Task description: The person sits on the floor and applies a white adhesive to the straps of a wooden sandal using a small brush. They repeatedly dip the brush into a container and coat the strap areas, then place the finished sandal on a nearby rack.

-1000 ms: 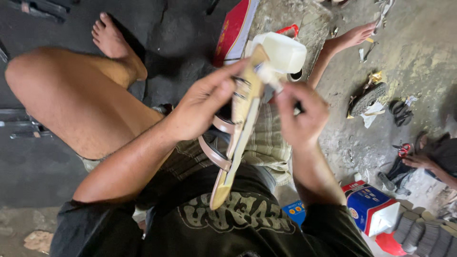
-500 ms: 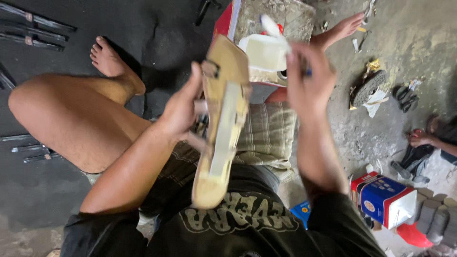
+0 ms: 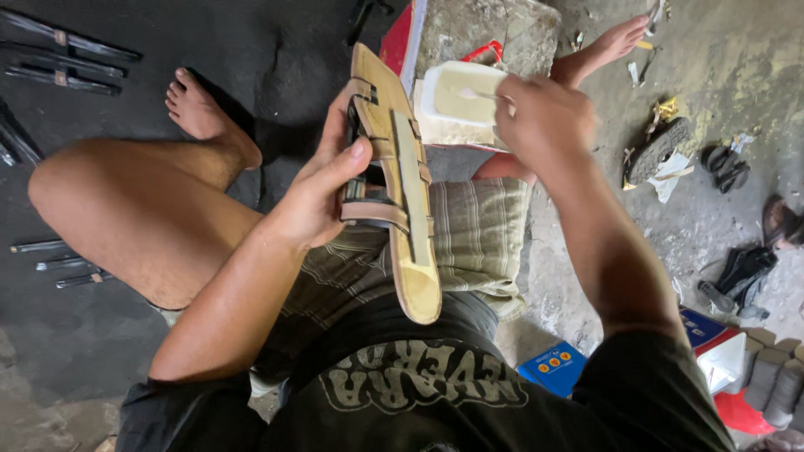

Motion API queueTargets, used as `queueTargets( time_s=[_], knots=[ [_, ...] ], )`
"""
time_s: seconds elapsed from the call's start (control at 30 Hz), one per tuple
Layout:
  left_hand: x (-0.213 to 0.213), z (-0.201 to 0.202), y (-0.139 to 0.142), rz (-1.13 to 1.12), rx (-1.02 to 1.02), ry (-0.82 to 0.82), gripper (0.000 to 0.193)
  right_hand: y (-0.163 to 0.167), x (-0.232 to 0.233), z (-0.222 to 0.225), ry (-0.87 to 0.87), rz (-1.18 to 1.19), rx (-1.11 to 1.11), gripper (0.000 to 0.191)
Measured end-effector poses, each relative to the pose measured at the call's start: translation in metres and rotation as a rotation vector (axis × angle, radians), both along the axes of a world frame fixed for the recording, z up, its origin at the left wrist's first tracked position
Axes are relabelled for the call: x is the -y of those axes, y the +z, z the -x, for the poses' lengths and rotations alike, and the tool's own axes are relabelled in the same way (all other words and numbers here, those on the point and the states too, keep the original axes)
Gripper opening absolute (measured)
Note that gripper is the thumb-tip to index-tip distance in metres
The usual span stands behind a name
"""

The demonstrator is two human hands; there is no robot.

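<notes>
Tan sandal (image 3: 394, 180) sits gripped in the left hand (image 3: 322, 197); the right hand (image 3: 544, 117) pinches a brush (image 3: 477, 95) dipping into the white glue tub (image 3: 456, 105), gluing apparently unfinished.

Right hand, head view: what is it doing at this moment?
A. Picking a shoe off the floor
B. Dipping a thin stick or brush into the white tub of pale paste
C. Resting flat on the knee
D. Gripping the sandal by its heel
B. The right hand is raised over the white tub with a thin stick reaching into the paste, while the left hand holds the tan sandal by its straps.
</notes>
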State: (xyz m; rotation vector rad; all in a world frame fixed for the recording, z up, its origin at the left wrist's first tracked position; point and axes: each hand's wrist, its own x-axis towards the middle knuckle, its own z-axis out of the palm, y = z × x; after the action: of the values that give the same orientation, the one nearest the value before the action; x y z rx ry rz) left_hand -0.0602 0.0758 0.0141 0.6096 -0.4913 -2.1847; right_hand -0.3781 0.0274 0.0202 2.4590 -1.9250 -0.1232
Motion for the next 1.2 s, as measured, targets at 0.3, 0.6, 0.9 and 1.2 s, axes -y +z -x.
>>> queueTargets(
  time_s=[0.3, 0.6, 0.9, 1.2],
  knots=[
    [-0.005, 0.001, -0.005, 0.584, 0.318, 0.103, 0.090, 0.055, -0.069, -0.008, -0.176, -0.175, 0.602, 0.012],
    [-0.009, 0.001, 0.005, 0.648, 0.290, 0.042, 0.087, 0.031, -0.101, -0.061, -0.011, -0.076, 1.270, 0.011],
    [-0.009, -0.003, 0.000, 0.669, 0.342, 0.117, 0.085, 0.035, -0.088, -0.068, 0.159, -0.021, 1.223, 0.011],
    [-0.011, -0.003, 0.000, 0.636, 0.294, 0.092, 0.084, 0.042, -0.094, -0.058, 0.133, 0.034, 1.045, 0.009]
  ],
)
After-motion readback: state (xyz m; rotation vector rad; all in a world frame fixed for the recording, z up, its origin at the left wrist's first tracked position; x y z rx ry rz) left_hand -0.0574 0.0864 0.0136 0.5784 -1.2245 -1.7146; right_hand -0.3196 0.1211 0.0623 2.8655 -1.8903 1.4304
